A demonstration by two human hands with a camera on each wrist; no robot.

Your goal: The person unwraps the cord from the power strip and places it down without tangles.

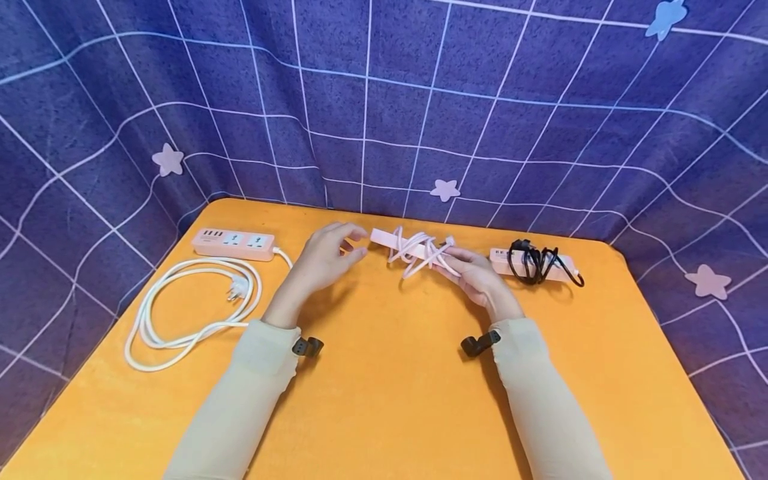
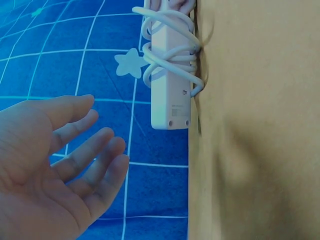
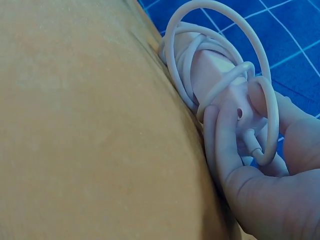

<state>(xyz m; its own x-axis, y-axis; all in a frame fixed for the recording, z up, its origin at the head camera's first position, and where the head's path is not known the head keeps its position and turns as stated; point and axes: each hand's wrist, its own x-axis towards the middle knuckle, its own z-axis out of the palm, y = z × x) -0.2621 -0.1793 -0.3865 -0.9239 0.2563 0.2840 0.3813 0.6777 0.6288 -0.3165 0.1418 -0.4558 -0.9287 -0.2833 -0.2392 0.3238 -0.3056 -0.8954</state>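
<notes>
A pink power strip (image 1: 384, 237) with its pale pink cord (image 1: 414, 248) wound around it is held over the back middle of the table. My right hand (image 1: 477, 275) grips its right end, where the cord comes out; the right wrist view shows fingers and thumb around that end of the strip (image 3: 212, 75). My left hand (image 1: 330, 257) is off the strip's left end, fingers loosely bent and holding nothing. In the left wrist view a gap shows between that hand (image 2: 65, 165) and the free end of the strip (image 2: 170, 107).
On the left lies another pink power strip (image 1: 234, 245) with a coiled white cord (image 1: 141, 333) and its plug (image 1: 238, 288). At the right, a third strip (image 1: 499, 260) has a black cord (image 1: 534, 263) bundled over it. A blue gridded curtain (image 1: 384, 107) hangs behind the orange table (image 1: 390, 400).
</notes>
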